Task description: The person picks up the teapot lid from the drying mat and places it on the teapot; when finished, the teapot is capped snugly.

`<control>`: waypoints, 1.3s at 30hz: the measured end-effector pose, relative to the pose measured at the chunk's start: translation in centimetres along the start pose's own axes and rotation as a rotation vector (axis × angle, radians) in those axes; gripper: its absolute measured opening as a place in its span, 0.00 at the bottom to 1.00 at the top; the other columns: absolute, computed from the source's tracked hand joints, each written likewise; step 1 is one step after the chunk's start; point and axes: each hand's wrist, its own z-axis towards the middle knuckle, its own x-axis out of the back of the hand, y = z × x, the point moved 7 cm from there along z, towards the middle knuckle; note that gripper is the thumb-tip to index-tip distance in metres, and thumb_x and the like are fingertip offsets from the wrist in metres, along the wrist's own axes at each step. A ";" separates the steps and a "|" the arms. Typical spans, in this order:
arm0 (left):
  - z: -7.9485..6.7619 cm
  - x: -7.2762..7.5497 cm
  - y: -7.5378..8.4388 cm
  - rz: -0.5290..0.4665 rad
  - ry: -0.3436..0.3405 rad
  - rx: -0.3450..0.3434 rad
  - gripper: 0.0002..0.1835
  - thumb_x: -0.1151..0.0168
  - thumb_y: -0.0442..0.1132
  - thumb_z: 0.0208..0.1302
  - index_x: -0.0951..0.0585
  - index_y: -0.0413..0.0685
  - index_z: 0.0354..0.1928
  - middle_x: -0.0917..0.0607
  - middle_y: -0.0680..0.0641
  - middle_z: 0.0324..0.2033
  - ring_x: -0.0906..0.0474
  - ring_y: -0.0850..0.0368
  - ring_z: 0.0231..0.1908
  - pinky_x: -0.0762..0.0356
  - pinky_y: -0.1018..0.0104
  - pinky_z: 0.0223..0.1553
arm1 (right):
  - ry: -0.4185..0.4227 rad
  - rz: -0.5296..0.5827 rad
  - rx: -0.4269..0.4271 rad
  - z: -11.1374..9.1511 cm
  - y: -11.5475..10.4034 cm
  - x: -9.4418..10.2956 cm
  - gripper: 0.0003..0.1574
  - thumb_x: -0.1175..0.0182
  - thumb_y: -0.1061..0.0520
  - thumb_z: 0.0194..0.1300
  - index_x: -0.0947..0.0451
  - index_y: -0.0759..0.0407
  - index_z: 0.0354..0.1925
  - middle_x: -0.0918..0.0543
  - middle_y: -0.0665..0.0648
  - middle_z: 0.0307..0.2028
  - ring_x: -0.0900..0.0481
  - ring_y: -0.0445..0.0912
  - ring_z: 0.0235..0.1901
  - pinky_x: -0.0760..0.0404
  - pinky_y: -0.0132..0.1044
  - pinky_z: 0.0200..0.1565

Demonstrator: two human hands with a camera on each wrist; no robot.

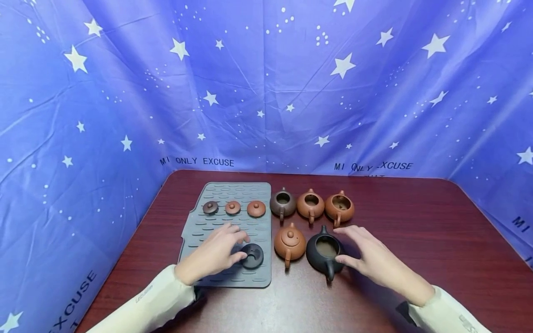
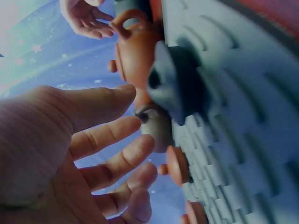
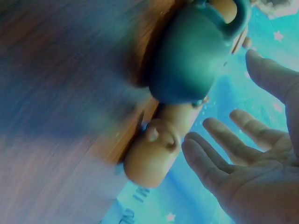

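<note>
Left hand (image 1: 220,249): fingers spread, thumb just beside the round black lid (image 1: 254,263) on our grey ridged mat (image 1: 225,280).
Right hand (image 1: 370,254): fingers spread beside the open, round black teapot (image 1: 315,256) on the dark-red table (image 1: 408,222).
Black lid: likely our reach's target; lifting it would call for a thumb-and-finger pinch.
Neighbours: lidded orange-brown teapot (image 1: 290,249); behind, three small brownish lids (image 1: 232,207), three open brownish teapots (image 1: 305,213).

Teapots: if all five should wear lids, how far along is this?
One looks done: the front orange teapot wears its lid. Apparently in hand: the black teapot, right hand beside it, left hand near the black lid. Remaining: three rear teapots open, three lids on the mat.
</note>
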 end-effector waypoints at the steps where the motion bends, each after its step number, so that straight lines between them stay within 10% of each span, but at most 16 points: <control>1: -0.1 -0.1 -0.1 -0.006 0.004 0.004 0.12 0.31 0.43 0.55 0.18 0.52 0.42 0.21 0.54 0.35 0.27 0.55 0.39 0.28 0.57 0.43 | 0.009 -0.002 -0.001 -0.2 0.2 0.0 0.34 0.28 0.52 0.51 0.27 0.58 0.55 0.23 0.51 0.49 0.28 0.48 0.51 0.28 0.48 0.48; 20: -0.5 -2.0 -0.5 -0.030 0.001 0.001 0.07 0.31 0.40 0.56 0.19 0.56 0.36 0.23 0.58 0.33 0.31 0.62 0.36 0.28 0.63 0.38 | 0.016 0.014 0.015 -1.2 1.2 -1.6 0.31 0.27 0.58 0.49 0.24 0.62 0.52 0.21 0.51 0.47 0.25 0.47 0.50 0.29 0.44 0.49; 39: 0.7 -0.6 1.4 -0.021 0.076 -0.022 0.05 0.34 0.41 0.58 0.22 0.58 0.32 0.24 0.60 0.30 0.32 0.61 0.35 0.33 0.59 0.38 | -0.024 0.044 -0.035 -1.2 1.6 -1.8 0.32 0.28 0.56 0.50 0.26 0.60 0.54 0.22 0.50 0.48 0.25 0.47 0.50 0.26 0.47 0.50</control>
